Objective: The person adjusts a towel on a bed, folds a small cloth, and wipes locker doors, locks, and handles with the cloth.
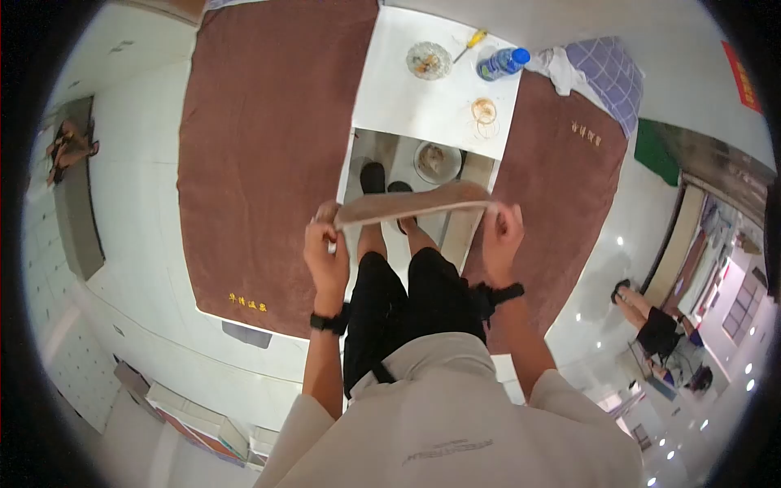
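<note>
A strip of brown cloth (415, 203), seen almost edge-on, is stretched between my two hands in front of my legs. My left hand (327, 248) pinches one end of it, fingers curled against the thumb. At the other end my right hand (503, 232) grips the corner, also with closed fingers. Both wrists wear black bands. Behind the cloth, a brown towel covers the bed on the left (268, 146), and another brown towel (553, 187) covers the bed on the right.
Between the beds stands a white cabinet (399, 102) with a glass ashtray (429, 61), a yellow-handled screwdriver (472, 42), a blue-capped bottle (502, 63) and a small amber ring-like item (484, 111). Below is a bowl (438, 163). Another person (657, 329) sits at the far right.
</note>
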{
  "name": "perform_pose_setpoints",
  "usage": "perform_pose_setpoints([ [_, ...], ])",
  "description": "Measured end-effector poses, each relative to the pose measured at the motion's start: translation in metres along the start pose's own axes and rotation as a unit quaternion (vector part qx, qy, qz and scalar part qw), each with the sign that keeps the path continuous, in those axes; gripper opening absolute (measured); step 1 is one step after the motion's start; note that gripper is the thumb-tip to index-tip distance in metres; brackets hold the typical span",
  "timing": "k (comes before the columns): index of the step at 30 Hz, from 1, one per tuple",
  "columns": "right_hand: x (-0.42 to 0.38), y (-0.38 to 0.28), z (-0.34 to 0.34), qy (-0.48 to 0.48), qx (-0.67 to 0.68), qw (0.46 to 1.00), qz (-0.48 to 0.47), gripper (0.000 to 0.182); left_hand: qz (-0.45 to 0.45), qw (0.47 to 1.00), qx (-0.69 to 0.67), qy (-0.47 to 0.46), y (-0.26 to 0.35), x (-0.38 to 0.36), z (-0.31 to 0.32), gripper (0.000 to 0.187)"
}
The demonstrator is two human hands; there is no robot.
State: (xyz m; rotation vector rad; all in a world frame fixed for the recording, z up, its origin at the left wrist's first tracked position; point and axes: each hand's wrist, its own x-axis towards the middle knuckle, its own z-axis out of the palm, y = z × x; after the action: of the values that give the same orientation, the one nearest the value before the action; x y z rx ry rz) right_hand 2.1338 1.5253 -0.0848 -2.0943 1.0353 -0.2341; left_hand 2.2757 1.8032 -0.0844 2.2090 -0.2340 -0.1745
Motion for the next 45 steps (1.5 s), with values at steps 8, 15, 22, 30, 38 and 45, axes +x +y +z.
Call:
perform_pose_setpoints([
  [8,0.122,0.067,0.099,-0.010,0.014,0.999,-0.042,0.026,0.188,0.970,0.046,-0.149,-0.034,0.141,0.165,0.010],
  [15,0.129,0.078,0.143,-0.054,0.021,0.996,-0.073,0.033,0.153,0.972,0.051,-0.169,-0.053,0.165,0.203,0.012],
  [22,0.082,0.045,0.089,-0.114,0.023,0.988,-0.104,0.028,0.137,0.972,0.065,-0.181,-0.029,0.117,0.154,0.011],
  [30,-0.001,-0.029,0.023,-0.240,0.068,0.951,-0.183,0.028,-0.014,0.986,0.068,-0.151,0.034,0.001,0.024,0.010],
  [38,-0.097,-0.075,0.029,-0.480,0.018,0.840,-0.252,0.030,-0.143,0.976,0.127,-0.103,0.009,-0.159,-0.113,0.019],
  [45,-0.163,-0.068,0.058,-0.400,0.034,0.872,-0.281,0.028,-0.006,0.999,0.043,0.012,-0.083,-0.238,-0.134,0.023],
])
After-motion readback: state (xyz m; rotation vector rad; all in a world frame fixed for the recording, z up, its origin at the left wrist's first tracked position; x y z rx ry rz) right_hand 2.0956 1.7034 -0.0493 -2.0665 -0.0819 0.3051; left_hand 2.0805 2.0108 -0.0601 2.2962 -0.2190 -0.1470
